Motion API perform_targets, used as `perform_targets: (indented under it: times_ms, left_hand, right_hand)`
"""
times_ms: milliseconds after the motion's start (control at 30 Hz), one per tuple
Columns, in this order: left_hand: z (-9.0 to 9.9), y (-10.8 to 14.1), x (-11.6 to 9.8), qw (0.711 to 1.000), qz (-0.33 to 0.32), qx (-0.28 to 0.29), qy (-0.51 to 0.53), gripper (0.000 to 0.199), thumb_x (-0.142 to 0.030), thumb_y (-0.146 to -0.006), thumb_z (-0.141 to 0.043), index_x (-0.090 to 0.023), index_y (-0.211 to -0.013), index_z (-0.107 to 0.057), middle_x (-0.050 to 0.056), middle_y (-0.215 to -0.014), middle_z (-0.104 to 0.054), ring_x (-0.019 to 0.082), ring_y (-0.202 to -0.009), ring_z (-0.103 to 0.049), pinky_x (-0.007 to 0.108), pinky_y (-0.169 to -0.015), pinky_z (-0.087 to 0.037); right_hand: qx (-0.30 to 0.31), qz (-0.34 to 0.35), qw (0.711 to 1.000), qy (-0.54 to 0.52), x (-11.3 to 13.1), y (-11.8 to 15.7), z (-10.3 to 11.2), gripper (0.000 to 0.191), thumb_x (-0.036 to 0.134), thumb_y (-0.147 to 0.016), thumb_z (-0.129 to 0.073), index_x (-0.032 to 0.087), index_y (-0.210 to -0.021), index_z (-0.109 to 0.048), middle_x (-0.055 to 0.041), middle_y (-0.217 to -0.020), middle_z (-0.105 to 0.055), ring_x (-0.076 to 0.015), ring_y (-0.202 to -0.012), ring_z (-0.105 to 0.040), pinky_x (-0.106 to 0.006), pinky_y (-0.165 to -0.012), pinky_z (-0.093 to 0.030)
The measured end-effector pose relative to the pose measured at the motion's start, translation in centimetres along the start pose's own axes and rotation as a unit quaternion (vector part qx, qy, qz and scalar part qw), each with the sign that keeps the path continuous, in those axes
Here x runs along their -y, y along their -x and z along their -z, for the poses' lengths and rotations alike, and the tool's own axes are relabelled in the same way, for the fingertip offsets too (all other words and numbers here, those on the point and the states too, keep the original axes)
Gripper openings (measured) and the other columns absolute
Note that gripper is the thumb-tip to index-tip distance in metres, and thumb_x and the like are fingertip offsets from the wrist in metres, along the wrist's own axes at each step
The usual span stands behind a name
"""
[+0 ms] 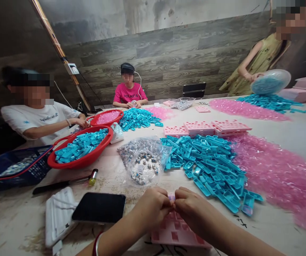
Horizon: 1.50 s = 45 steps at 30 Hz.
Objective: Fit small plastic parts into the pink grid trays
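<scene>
A small piece [171, 198] (mostly hidden) is pinched by left hand [155, 202] and right hand [187, 204]; if loosened, it could be dropped.

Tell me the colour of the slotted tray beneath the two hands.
The slotted tray is pink, best seen in the head view.

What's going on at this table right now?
The wearer's left hand and right hand meet above a pink slotted tray, pinching a small piece mostly hidden by the fingers. Just beyond are loose blue pieces, with pink translucent pieces to their right and a clear bag of small parts to their left. Across the table, a person in green holds a tilted bowl above another blue heap.
</scene>
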<state>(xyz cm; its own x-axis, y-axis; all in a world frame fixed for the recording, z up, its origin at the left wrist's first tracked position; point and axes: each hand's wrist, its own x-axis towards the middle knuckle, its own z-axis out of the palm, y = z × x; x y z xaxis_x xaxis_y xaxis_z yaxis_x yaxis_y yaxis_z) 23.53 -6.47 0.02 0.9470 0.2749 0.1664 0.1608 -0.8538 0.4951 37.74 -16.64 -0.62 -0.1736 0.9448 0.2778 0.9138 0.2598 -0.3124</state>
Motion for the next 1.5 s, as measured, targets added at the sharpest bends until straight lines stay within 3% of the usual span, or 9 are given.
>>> perform_targets:
  times_ms: [200, 333, 567, 767, 1067, 1300, 1500]
  left_hand:
    - [0.4, 0.1, -0.6, 0.999, 0.035, 0.01, 0.023, 0.019, -0.012, -0.08, -0.064, -0.014, -0.061, -0.067, 0.0, -0.061, -0.059, 0.012, -0.059, -0.056, 0.022, -0.056, -0.036]
    - [0.0, 0.2, -0.4, 0.999, 0.037, 0.007, 0.034, 0.019, -0.011, -0.08, -0.063, -0.013, -0.062, -0.068, 0.001, -0.063, -0.061, 0.012, -0.062, -0.057, 0.021, -0.057, -0.036]
    - [-0.8, 0.3, -0.4, 0.999, 0.04, -0.011, -0.01, 0.02, -0.005, -0.078, -0.059, -0.013, -0.064, -0.07, 0.004, -0.065, -0.065, 0.014, -0.061, -0.058, 0.022, -0.058, -0.037]
    - [-0.8, 0.2, -0.1, 1.0, 0.017, -0.018, 0.005, 0.023, -0.004, -0.077, -0.054, -0.012, -0.061, -0.069, 0.003, -0.064, -0.065, 0.013, -0.058, -0.056, 0.022, -0.056, -0.037]
    - [-0.1, 0.2, 0.4, 1.0, 0.015, 0.001, 0.008, 0.02, -0.012, -0.079, -0.059, -0.015, -0.064, -0.072, 0.002, -0.064, -0.064, 0.012, -0.058, -0.055, 0.02, -0.056, -0.035]
    - [0.6, 0.1, -0.2, 0.997, 0.05, -0.037, 0.037, 0.009, -0.014, -0.075, -0.066, -0.016, -0.076, -0.075, 0.003, -0.069, -0.067, 0.013, -0.064, -0.058, 0.02, -0.059, -0.036]
    - [0.5, 0.0, -0.1, 0.997, 0.063, -0.011, 0.038, 0.013, -0.011, -0.075, -0.063, -0.013, -0.067, -0.073, 0.003, -0.061, -0.064, 0.011, -0.057, -0.054, 0.021, -0.055, -0.033]
  right_hand:
    - [0.107, -0.074, 0.992, -0.008, 1.0, -0.8, 1.3, 0.025, -0.009, -0.07, -0.053, 0.013, -0.066, -0.064, -0.0044, -0.072, -0.058, -0.0137, -0.065, -0.05, -0.025, -0.057, -0.031]
    - [0.146, -0.103, 0.984, 0.005, 1.4, -1.3, 1.9, 0.027, -0.009, -0.072, -0.049, 0.013, -0.069, -0.065, -0.0048, -0.075, -0.058, -0.0134, -0.067, -0.051, -0.025, -0.059, -0.031]
    - [0.149, -0.116, 0.982, 0.016, 1.2, -2.0, 1.4, 0.016, 0.0, -0.072, -0.057, 0.012, -0.071, -0.068, -0.0041, -0.07, -0.058, -0.0122, -0.061, -0.05, -0.025, -0.054, -0.028]
    - [0.173, -0.09, 0.98, 0.037, 1.6, -2.9, 2.5, 0.016, 0.0, -0.069, -0.058, 0.011, -0.071, -0.07, -0.0071, -0.075, -0.064, -0.014, -0.065, -0.055, -0.024, -0.056, -0.031]
    - [0.166, -0.075, 0.983, 0.026, 1.5, -3.1, 3.4, 0.013, 0.003, -0.069, -0.064, 0.012, -0.066, -0.073, -0.0069, -0.069, -0.067, -0.0133, -0.061, -0.056, -0.022, -0.055, -0.035]
    - [0.022, -0.022, 0.992, -0.126, -1.0, -1.0, 2.0, 0.017, 0.0, -0.069, -0.067, 0.014, -0.074, -0.074, -0.0047, -0.073, -0.068, -0.0112, -0.062, -0.061, -0.017, -0.056, -0.042]
    - [0.03, 0.001, 0.987, -0.16, -1.5, -1.0, 2.0, 0.012, 0.002, -0.068, -0.07, 0.012, -0.073, -0.073, -0.0059, -0.076, -0.069, -0.0117, -0.064, -0.063, -0.016, -0.058, -0.044]
